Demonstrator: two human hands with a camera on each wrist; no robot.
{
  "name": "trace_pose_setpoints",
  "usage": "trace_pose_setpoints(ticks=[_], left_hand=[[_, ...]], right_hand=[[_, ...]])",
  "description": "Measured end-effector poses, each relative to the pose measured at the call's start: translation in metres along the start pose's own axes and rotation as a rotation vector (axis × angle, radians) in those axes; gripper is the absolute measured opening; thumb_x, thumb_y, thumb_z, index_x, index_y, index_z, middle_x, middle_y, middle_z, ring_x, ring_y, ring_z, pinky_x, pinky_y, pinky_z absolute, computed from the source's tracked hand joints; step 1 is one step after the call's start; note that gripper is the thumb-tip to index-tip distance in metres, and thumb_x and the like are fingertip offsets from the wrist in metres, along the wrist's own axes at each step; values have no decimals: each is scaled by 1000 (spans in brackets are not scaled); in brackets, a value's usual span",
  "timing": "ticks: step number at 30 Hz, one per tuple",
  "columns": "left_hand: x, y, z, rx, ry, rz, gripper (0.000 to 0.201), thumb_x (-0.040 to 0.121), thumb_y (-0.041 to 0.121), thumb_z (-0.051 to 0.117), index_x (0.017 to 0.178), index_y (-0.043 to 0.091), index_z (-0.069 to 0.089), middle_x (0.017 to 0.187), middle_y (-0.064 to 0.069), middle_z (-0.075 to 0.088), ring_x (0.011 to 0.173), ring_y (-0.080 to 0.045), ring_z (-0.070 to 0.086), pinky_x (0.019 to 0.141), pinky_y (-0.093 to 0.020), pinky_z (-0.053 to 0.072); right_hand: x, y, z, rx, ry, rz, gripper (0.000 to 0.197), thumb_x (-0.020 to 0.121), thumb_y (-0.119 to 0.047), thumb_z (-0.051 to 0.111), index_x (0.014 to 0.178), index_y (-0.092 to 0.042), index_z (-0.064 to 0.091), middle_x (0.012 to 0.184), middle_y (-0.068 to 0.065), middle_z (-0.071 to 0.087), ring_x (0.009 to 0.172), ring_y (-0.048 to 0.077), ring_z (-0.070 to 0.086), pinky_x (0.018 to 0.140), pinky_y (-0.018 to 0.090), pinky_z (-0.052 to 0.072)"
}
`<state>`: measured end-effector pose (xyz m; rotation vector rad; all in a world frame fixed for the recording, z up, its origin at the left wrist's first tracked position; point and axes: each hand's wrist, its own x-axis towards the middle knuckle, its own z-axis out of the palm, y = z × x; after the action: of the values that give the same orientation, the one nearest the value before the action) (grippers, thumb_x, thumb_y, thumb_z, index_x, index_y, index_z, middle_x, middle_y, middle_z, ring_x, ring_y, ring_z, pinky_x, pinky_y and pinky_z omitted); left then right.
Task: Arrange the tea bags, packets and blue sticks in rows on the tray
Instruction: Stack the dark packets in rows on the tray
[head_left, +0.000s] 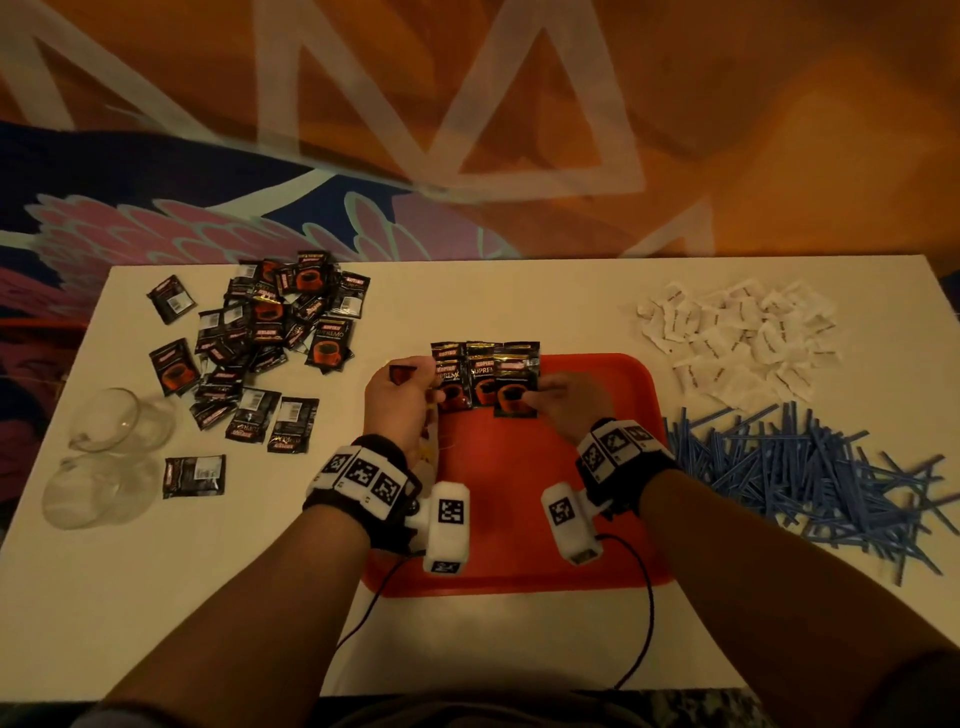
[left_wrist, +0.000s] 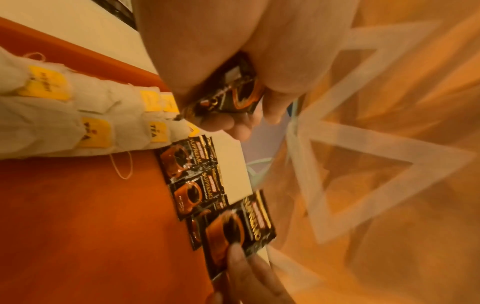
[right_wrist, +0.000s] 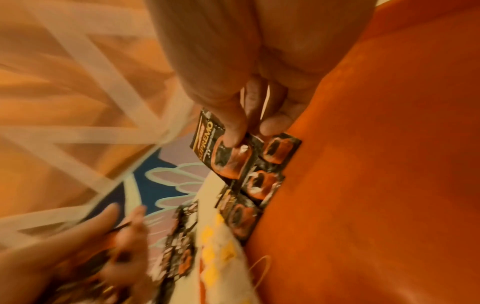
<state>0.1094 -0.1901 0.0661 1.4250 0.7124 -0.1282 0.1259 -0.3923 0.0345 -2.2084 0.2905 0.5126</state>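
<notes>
A white table (head_left: 519, 644) carried, near its centre, a red tray (head_left: 613, 467). To the tray's right lay a loose heap of blue sticks (head_left: 810, 478), with a heap of white packets (head_left: 737, 338) beyond it; on the table's left lay a scattered pile of black coffee packets (head_left: 270, 343) and, nearer the left edge, two clear glass cups (head_left: 111, 452). Along the tray's left side stood a row of tea bags (left_wrist: 85, 121) with yellow tags, overlapping one another. Across the tray's far edge ran a row of coffee packets (left_wrist: 192, 179), face up and just beside each other, their tops overhanging the rim. The right hand (head_left: 563, 402) pinched one coffee packet (head_left: 514, 387) between thumb and fingers at the right end of this row, where it overlapped its neighbour. The left hand (head_left: 397, 405), fingers curled, gripped a spare coffee packet (left_wrist: 231, 92) at the tray's far left corner.
</notes>
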Motion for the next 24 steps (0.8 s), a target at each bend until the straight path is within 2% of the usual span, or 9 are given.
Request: trace_pose_setpoints(ticks=[2,4,5,7,9,12,16,20,24], left_hand=[[3,-4,-9,-2,-21,-50,5,97,18,62,95,15,65,77,-5,62,56,-11,55,45,-23,41],[5,-9,-17,17,-15,-88,5,96,18,63,92,16,66,74,-3,63,58,-13,56,48,-24,44],[6,-10,-21,8,-9,-103,5,96,18,64,93,16,67,73,-2,64,58,-12,57,49,-24,44],[7,-12,-29,-4,1,-122,6,96,18,64,98,14,68,74,-2,65,57,-10,57,49,-23,45],[8,-14,-35,-3,1,-137,9,96,19,64,99,12,68,74,-2,65,59,-11,57,51,-24,45],[9,-15,-41,-39,1,-162,5,95,18,64,95,14,68,72,-2,64,61,-14,54,53,-27,42],[8,-15,-45,-45,9,-176,6,96,19,64,92,14,67,69,-1,63,59,-15,52,54,-30,38],[6,-14,-45,-61,7,-194,8,96,18,64,90,13,66,65,0,63,57,-14,51,53,-28,35],[4,-11,-48,-82,-7,-214,7,96,16,62,95,10,65,68,-2,62,54,-12,53,47,-25,40]], right_hand=[[14,12,0,-49,4,115,19,89,-30,67,104,-19,73,92,-5,67,81,10,60,69,21,45],[26,20,1,-119,-10,183,18,90,-30,67,103,-19,73,98,-2,69,81,11,59,63,20,42],[31,22,2,-142,-4,203,18,90,-30,67,103,-19,73,102,0,70,84,13,60,64,20,43],[40,24,3,-149,16,242,19,90,-26,67,107,-17,71,108,2,69,94,17,63,75,24,48],[47,24,6,-190,18,242,20,90,-24,67,109,-17,69,113,2,67,95,16,60,78,24,47],[57,25,11,-180,31,237,21,88,-23,70,109,-17,68,113,1,66,89,11,54,73,21,41],[63,24,14,-138,32,251,20,85,-24,73,102,-17,66,110,1,67,89,11,56,71,20,43],[67,24,14,-60,46,281,17,85,-19,73,101,-16,66,110,2,67,86,10,58,50,12,34],[67,24,13,-25,49,281,24,84,-21,74,107,-15,67,111,1,66,87,10,57,50,11,33]])
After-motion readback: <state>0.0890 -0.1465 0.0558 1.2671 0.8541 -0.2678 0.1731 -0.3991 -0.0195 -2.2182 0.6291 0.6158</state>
